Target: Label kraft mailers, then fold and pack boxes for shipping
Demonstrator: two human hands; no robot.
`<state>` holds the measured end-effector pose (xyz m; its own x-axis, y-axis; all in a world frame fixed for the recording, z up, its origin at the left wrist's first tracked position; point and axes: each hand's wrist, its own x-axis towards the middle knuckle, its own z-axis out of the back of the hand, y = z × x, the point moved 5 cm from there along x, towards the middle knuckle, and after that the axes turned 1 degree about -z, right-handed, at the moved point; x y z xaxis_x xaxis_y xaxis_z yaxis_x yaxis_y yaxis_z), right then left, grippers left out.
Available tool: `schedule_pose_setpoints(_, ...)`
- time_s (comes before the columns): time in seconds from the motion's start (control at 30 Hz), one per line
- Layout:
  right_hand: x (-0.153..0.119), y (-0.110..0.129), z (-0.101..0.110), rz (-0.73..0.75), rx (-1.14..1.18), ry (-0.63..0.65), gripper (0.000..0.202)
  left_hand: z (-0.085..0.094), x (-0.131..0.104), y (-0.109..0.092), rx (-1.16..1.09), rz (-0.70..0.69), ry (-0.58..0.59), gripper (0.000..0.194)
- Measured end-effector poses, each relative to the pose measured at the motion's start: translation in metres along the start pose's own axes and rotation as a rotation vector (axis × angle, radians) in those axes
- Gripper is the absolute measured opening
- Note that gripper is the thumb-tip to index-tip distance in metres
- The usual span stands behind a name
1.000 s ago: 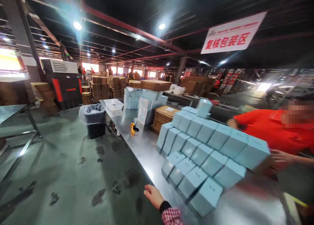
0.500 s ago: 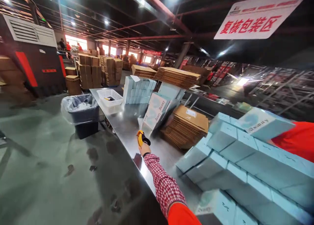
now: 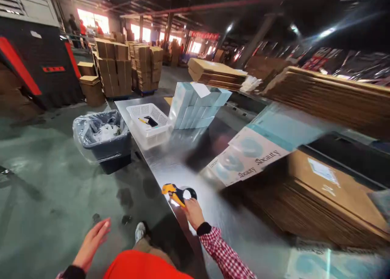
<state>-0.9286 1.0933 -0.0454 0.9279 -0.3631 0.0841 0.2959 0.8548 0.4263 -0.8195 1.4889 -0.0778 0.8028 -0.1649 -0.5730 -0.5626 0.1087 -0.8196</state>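
Observation:
My right hand (image 3: 194, 212) is wrapped round the handle of a yellow and black tape dispenser (image 3: 176, 194), close over the left edge of the shiny metal table (image 3: 166, 165). Lower left, over the floor, my left hand (image 3: 93, 240) holds nothing, its fingers stretched out. Light blue and white boxes (image 3: 243, 159) with printed lettering lie on the table, right of the dispenser. Farther up the table stands a block of light blue boxes (image 3: 195, 108) with a white paper on top. Beside it, a white plastic basket (image 3: 149, 137) holds a yellow item and a dark item.
A dark bin (image 3: 114, 151) lined with clear plastic stands left of the table. Flattened cartons (image 3: 329, 181) are stacked at the right, with more cartons (image 3: 341, 96) above them. Brown carton stacks (image 3: 114, 70) and a large dark machine (image 3: 39, 59) stand behind.
The view has moved forward and turned, so the basket and boxes look nearer. My left hand has come into view. The dispenser, still in my right hand, now points left.

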Motion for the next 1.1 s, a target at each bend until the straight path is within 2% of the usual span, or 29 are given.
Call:
schedule_pose_setpoints(0.03,0.022,0.029,-0.01,0.139,0.024,0.055,0.017,-0.01,0.01,-0.029,-0.032,-0.018,0.074,0.073)
schedule_pose_setpoints(0.1,0.064,0.09,-0.027,0.436,0.043,0.153,0.026,-0.017,0.026,-0.09,-0.077,-0.127,0.109,0.067)
schedule_pose_setpoints(0.2,0.12,0.173,-0.039,0.804,0.049,0.191,0.036,-0.005,0.047,-0.162,-0.099,-0.261,0.098,0.06)
schedule_pose_setpoints(0.3,0.171,0.23,-0.05,0.967,0.084,0.235,0.037,0.022,0.067,-0.202,-0.079,-0.354,0.076,0.058)
schedule_pose_setpoints(0.43,0.228,0.287,-0.075,1.081,0.105,0.287,0.035,0.068,0.102,-0.228,0.117,-0.399,0.054,0.052)
schedule_pose_setpoints(0.6,0.295,0.36,-0.126,1.109,0.066,0.24,0.034,0.143,0.172,-0.258,0.326,-0.505,0.017,0.037)
schedule_pose_setpoints(0.73,0.353,0.419,-0.17,1.015,0.124,0.161,0.026,0.201,0.232,-0.298,0.395,-0.658,-0.032,0.035)
schedule_pose_setpoints(0.83,0.388,0.455,-0.197,0.928,0.146,0.113,0.026,0.228,0.27,-0.339,0.568,-0.913,-0.083,0.034)
schedule_pose_setpoints(0.93,0.418,0.481,-0.219,0.836,0.164,0.069,0.04,0.247,0.311,-0.377,0.727,-1.156,-0.17,0.035)
schedule_pose_setpoints(1.03,0.454,0.502,-0.248,0.747,0.124,0.032,0.048,0.268,0.368,-0.404,0.822,-1.259,-0.221,0.033)
schedule_pose_setpoints(1.1,0.485,0.514,-0.274,0.706,0.043,0.067,0.045,0.284,0.413,-0.416,0.866,-1.28,-0.177,0.033)
